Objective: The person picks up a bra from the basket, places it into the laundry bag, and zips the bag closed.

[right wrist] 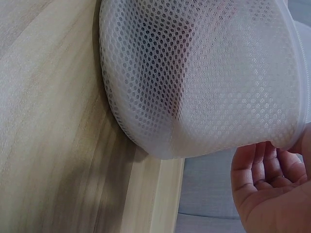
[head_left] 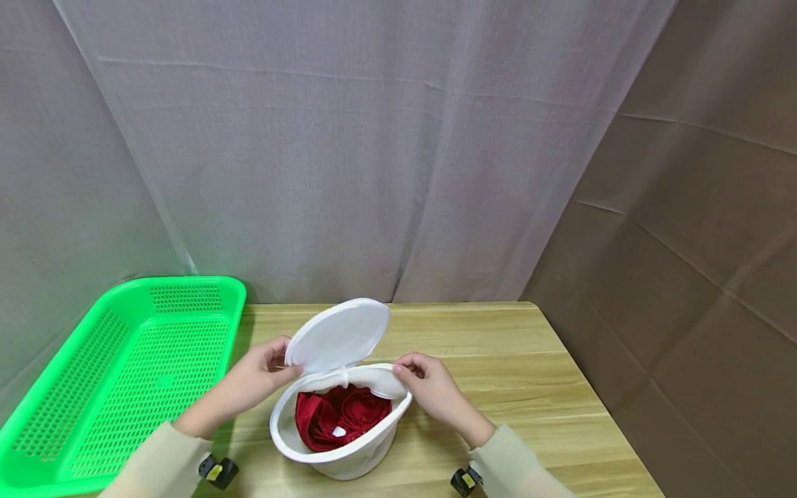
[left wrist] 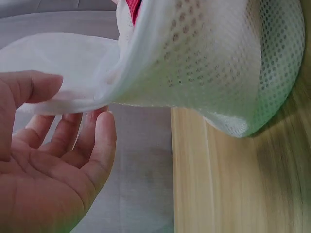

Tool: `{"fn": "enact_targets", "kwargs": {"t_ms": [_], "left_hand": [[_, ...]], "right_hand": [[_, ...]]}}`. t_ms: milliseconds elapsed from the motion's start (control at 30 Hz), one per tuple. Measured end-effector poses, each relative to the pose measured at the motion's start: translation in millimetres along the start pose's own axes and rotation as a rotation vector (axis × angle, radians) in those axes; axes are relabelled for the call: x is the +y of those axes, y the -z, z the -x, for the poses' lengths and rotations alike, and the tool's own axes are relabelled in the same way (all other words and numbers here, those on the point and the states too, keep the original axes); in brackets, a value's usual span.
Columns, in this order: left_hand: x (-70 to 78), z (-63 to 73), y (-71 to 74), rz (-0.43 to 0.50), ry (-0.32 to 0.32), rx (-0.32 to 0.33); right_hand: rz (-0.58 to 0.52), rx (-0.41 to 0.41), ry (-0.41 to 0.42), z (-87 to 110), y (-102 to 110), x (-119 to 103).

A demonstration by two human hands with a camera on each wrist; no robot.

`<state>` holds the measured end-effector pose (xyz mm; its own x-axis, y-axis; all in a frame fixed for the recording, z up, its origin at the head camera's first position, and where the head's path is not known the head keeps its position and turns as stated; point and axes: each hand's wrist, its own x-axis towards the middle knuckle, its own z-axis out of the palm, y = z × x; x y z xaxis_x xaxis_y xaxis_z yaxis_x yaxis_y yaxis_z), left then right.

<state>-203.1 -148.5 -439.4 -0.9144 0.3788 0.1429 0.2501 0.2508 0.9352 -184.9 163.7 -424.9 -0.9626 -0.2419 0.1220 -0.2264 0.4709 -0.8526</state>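
Note:
A white mesh laundry bag [head_left: 358, 463] stands on the wooden table with its round lid [head_left: 339, 339] raised at the back. Inside lies a dark red bra [head_left: 367, 410] with a small white tag; its lower part is hidden by the bag's wall. My left hand [head_left: 261, 375] pinches the left edge of the lid, thumb on one face and fingers behind, as the left wrist view also shows. At the opposite side my right hand [head_left: 434, 391] grips the bag's rim near the hinge between thumb and fingers. In the right wrist view the mesh wall [right wrist: 223, 87] appears slightly creased.
To the left sits a large green plastic basket [head_left: 235, 325] with a slotted floor. The wooden tabletop [head_left: 498, 360] extends right of the bag. Grey cloth [head_left: 311, 173] hangs behind the table, and a brownish cloth [head_left: 697, 228] stands along the right side.

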Motion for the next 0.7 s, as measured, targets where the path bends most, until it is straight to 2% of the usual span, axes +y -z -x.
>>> {"fn": "enact_targets", "kwargs": {"t_ms": [100, 300, 533, 700], "left_hand": [[-0.1, 3.1, 1.3, 0.024, -0.012, -0.039], [1.6, 8.4, 2.0, 0.009, 0.012, -0.093], [-0.8, 12.7, 2.0, 0.089, -0.026, -0.148], [-2.5, 16.2, 4.6, 0.044, -0.066, -0.142]], "right_hand": [[-0.006, 0.004, -0.001, -4.2, -2, 13], [-0.001, 0.014, 0.001, -11.7, -6, 40], [-0.040, 0.037, 0.014, -13.0, -6, 44], [-0.057, 0.021, -0.012, -13.1, -5, 42]]}}
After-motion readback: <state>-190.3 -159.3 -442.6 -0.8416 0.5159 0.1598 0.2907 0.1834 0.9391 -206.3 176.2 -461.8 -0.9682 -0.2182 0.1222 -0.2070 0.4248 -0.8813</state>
